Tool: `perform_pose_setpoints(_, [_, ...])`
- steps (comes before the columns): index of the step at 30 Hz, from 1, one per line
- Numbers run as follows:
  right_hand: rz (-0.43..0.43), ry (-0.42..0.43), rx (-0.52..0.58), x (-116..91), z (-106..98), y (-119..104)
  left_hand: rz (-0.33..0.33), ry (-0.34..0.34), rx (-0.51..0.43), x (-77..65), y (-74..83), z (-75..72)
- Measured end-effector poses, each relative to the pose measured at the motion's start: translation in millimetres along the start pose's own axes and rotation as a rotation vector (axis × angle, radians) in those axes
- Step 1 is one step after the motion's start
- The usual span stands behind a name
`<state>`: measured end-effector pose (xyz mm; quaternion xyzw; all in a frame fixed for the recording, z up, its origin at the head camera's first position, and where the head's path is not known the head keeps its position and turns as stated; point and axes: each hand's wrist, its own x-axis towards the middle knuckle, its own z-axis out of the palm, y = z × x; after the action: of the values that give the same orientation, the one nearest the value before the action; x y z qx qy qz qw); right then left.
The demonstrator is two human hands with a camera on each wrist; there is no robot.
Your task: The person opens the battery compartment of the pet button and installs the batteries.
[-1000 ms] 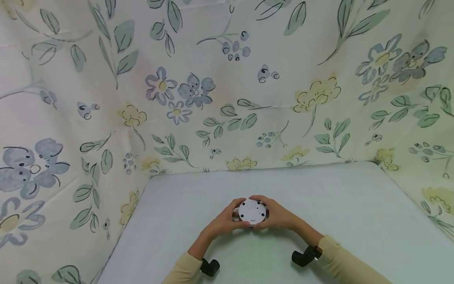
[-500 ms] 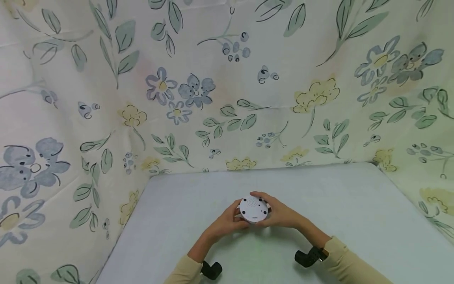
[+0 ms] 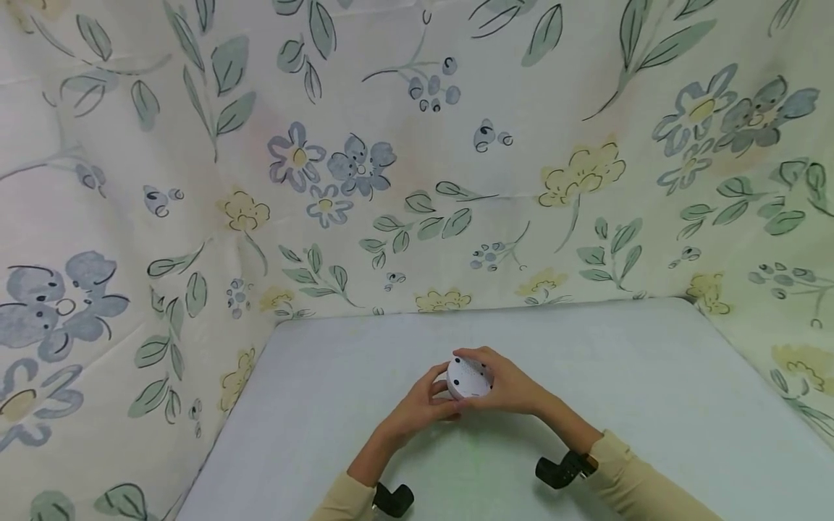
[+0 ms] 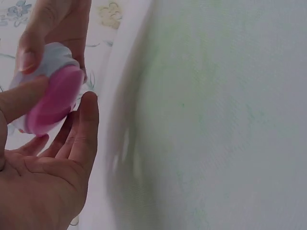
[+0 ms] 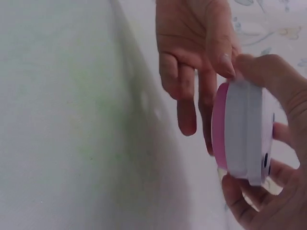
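My right hand (image 3: 511, 385) holds a round white device (image 3: 464, 379) over the table, thumb at one edge and fingers round the other. Its white underside has small holes and black feet. In the left wrist view its pink face (image 4: 60, 100) turns toward my left hand (image 4: 48, 179). The left thumb (image 4: 24, 98) touches the rim, while the other fingers stretch loosely alongside the pink face. Seen in the right wrist view, the device (image 5: 244, 132) stands on edge in my right hand (image 5: 283, 191), and the left fingers (image 5: 187, 110) hang nearly straight beside it.
A white cloth-covered table (image 3: 326, 362) lies under both hands. Floral curtains (image 3: 417, 159) rise behind it and on both sides. Black wrist cameras (image 3: 557, 472) sit on both wrists, below the light yellow sleeves (image 3: 641, 481).
The device has turned in the right hand, so its underside now tilts away to the right and more of its side shows. The left hand's fingers have loosened from it.
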<state>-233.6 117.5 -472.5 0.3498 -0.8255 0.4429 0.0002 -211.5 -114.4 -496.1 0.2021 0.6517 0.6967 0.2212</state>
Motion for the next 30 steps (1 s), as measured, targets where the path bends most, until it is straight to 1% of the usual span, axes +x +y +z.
perform_pose_setpoints(3, [0.009,0.004,0.066,1.3,-0.6,-2.2,-0.006,-0.005,-0.035,2.1,-2.9,4.9])
perform_pose_setpoints(9, [0.022,-0.032,0.157,4.6,-0.6,-4.4,0.012,-0.024,-0.166,5.9,-3.9,16.7])
perform_pose_setpoints(12, [0.019,-0.045,0.210,4.8,-2.5,-3.6,0.010,-0.022,-0.230,5.6,-3.0,18.2])
perform_pose_setpoints(15, [0.011,-0.059,0.243,4.8,-5.1,-2.2,-0.006,-0.013,-0.273,4.4,-1.5,17.9])
perform_pose_setpoints(20, [0.009,-0.071,0.239,3.0,-9.5,-1.6,-0.039,0.010,-0.270,3.0,0.8,16.4])
perform_pose_setpoints(24, [0.007,-0.074,0.246,1.4,-11.7,1.5,-0.062,0.039,-0.250,1.7,1.5,14.5])
perform_pose_setpoints(30, [-0.023,-0.078,0.276,1.7,-12.9,5.3,-0.061,0.059,-0.218,0.8,0.8,11.7])
